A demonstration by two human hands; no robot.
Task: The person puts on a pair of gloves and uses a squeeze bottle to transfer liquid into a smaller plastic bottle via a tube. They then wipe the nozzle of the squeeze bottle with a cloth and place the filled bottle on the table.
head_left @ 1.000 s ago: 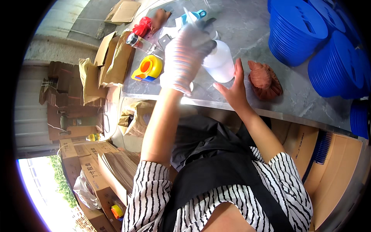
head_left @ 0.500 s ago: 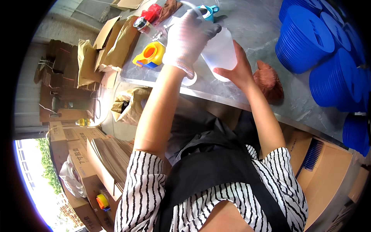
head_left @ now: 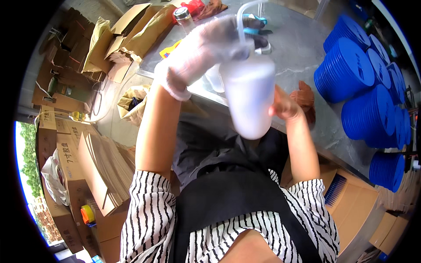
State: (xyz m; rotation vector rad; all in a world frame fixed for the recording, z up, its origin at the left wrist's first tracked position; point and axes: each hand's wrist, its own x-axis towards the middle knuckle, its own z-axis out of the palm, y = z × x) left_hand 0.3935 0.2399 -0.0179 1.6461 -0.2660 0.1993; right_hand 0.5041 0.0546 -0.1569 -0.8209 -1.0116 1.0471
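A translucent white squeeze bottle (head_left: 250, 98) with a bent clear tube (head_left: 240, 19) rising from its top is tilted at the table's near edge, smeared by motion. My left hand (head_left: 210, 44), in a white knitted glove with dark fingertips, is closed around its neck and cap. My bare right hand (head_left: 286, 105) grips the bottle's right side; its thumb shows at the wall and the other fingers are hidden behind. Beneath my left wrist, another clear-white object (head_left: 214, 79) is partly covered. A brown cloth (head_left: 305, 98) lies beside my right hand.
Stacked blue ridged reels (head_left: 344, 72) fill the table's (head_left: 291, 41) right side. At the far left stand a silver-lidded jar (head_left: 182, 16), a yellow item (head_left: 170, 49) and a red bag (head_left: 191, 7). Cardboard boxes (head_left: 72, 160) and a paper sack (head_left: 133, 103) are on the floor.
The bottle has come toward me from over the table to its near edge and tilted more upright. Both hands moved with it. The view has shifted slightly.
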